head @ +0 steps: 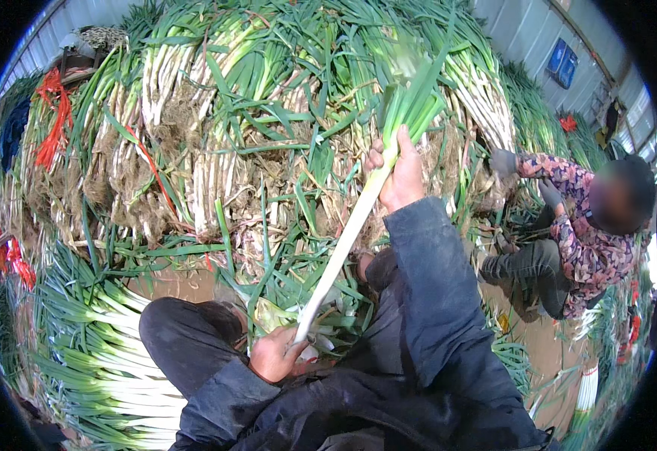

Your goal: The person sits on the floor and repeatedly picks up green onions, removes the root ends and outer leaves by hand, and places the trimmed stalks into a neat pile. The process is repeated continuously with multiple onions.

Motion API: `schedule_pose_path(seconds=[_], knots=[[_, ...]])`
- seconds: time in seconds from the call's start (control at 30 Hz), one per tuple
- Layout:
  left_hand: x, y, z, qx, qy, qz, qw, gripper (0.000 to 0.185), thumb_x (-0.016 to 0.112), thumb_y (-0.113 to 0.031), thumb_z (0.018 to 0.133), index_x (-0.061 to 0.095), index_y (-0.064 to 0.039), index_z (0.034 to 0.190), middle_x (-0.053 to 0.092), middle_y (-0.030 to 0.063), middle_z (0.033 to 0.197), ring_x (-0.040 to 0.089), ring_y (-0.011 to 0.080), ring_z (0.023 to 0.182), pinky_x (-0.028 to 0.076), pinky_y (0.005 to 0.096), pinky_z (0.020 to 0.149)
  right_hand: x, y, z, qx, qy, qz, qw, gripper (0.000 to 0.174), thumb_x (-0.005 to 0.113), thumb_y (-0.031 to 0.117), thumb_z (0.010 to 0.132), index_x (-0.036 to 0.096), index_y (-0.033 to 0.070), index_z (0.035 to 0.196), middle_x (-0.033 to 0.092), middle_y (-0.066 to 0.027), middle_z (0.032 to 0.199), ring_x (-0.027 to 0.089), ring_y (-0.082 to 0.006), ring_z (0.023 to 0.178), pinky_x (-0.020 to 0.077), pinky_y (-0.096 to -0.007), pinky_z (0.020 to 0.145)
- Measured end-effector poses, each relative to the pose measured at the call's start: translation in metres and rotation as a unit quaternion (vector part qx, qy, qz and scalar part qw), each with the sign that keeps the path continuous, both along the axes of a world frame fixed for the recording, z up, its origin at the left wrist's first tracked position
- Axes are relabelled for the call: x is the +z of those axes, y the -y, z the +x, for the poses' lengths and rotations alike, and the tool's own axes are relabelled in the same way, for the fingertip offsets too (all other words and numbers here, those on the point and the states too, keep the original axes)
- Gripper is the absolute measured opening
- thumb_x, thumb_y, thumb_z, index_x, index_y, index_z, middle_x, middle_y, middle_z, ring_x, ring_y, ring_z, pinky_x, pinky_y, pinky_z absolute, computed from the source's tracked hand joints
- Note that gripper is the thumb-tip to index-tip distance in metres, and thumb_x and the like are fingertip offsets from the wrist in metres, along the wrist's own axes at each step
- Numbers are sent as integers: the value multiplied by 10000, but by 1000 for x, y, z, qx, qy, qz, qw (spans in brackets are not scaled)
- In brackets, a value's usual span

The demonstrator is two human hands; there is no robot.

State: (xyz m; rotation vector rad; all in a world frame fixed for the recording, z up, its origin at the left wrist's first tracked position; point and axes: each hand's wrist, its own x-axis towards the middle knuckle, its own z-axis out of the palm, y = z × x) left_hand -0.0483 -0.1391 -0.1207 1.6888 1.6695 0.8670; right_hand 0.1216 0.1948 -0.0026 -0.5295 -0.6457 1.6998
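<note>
A long green onion (351, 237) with a clean white shaft lies slantwise across the view before me. My right hand (399, 169) grips it where the white turns to green, thumb pointing up along the leaves. Down at the white lower end, my left hand (275, 352) has its fingers closed around the tip, so the root end itself is hidden. Cut leaves and peelings (328, 315) lie on the ground between my knees. To the left, clean green onions (125, 372) are laid in a row, white ends toward me.
Large heaps of unpeeled green onions with dry roots (215, 186) rise in front. At the right sits a co-worker (593, 237) in a flowered top, with gloved hands at the heap. A tied bundle of green onions (588, 389) stands at the lower right. Red ties (55, 118) hang at the left.
</note>
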Motion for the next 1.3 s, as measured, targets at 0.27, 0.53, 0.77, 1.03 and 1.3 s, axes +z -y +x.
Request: schedule_pose_path(seconds=[0.27,0.53,0.77,1.03,1.3], knots=[[-13,29,-16,-27,78,-131,988,355,711,-222,835,654,-69,1151,686,167,962,689,306,784,549,404,702,16,23,-15,-20,95,-27,995,375,446,473,984,525,107,960,543,-23,669,556,-178,553,487,-365,472],[-12,60,-20,-29,120,16,992,312,722,-231,807,660,-33,1039,629,167,865,632,363,832,500,445,753,24,-6,-20,42,91,75,992,290,510,254,999,515,-21,1089,551,-101,870,513,-172,709,476,-280,622],[11,75,-27,27,144,56,988,283,715,-193,822,650,-11,1028,617,179,870,619,381,810,490,437,727,72,8,-72,136,120,144,973,271,513,280,1002,549,24,1082,569,-82,914,530,-154,751,465,-263,662],[20,81,-38,121,136,242,953,267,715,-138,824,620,32,1006,600,174,862,601,385,795,490,430,709,152,120,-183,177,203,331,904,470,462,316,1018,482,-21,1345,594,-55,999,554,-116,861,435,-235,771],[49,115,-78,382,102,296,869,238,758,-84,771,634,18,946,592,134,830,605,269,712,483,344,630,166,282,-259,168,247,589,751,490,508,284,985,486,-54,1339,629,-107,1021,607,-166,877,493,-287,788]])
